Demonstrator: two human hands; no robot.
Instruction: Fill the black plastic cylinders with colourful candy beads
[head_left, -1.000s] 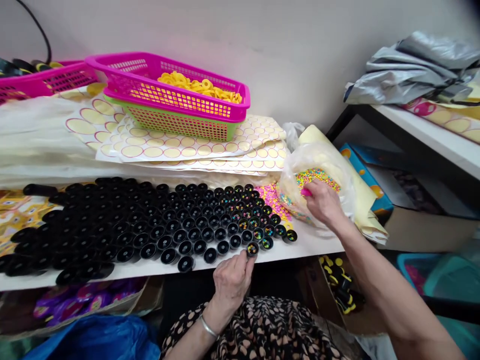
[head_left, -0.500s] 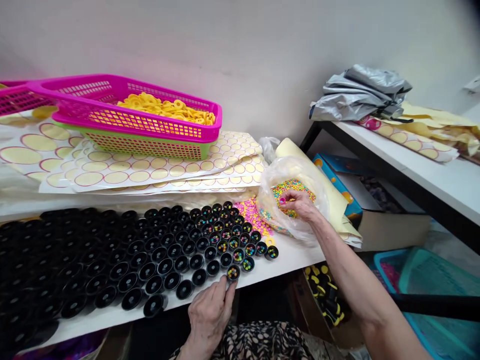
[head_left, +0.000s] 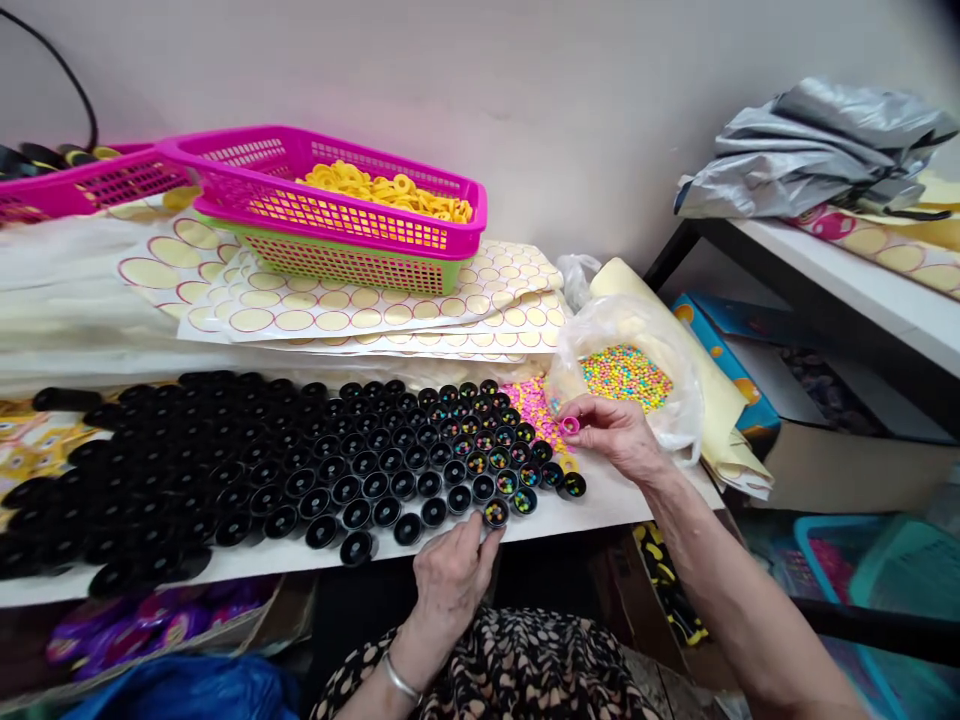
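Fingers pinched, both sides; I'm reading the head feed left to right. Far left: one black tube [head_left: 67, 400] lies on its side, long axis running left-right. Next to it, a dense block of black cups [head_left: 330, 470] on the white table [head_left: 615, 490], mouths up, long axes roughly vertical; at the left end I can't tell lens lean from real lean. Behind them, a pink basket [head_left: 469, 235] of yellow rings [head_left: 397, 190] stacked on a green basket [head_left: 345, 266], on oval-printed sheets [head_left: 375, 320].

Left hand [head_left: 450, 575]: thumb and forefinger clamped on the front cup [head_left: 495, 513] near the table's front edge. Mouth up, long axis close to vertical, colored beads inside; lower part hidden by the fingers. Cups behind it and to its right also show beads. Loose pink pieces [head_left: 532, 405] lie past the block's back right corner.

Right hand [head_left: 619, 435]: thumb and forefinger grip a small pink cup [head_left: 571, 426] between the cup block and the bag. Its round mouth faces me, so I look nearly along its axis; contents I can't tell. Forearm runs to lower right.

Just behind that hand: translucent bag [head_left: 682, 405], mouth open upward, multicolored beads [head_left: 626, 375] in it. Far right: blue box [head_left: 754, 400], silver bag [head_left: 817, 150] on a shelf [head_left: 885, 270].
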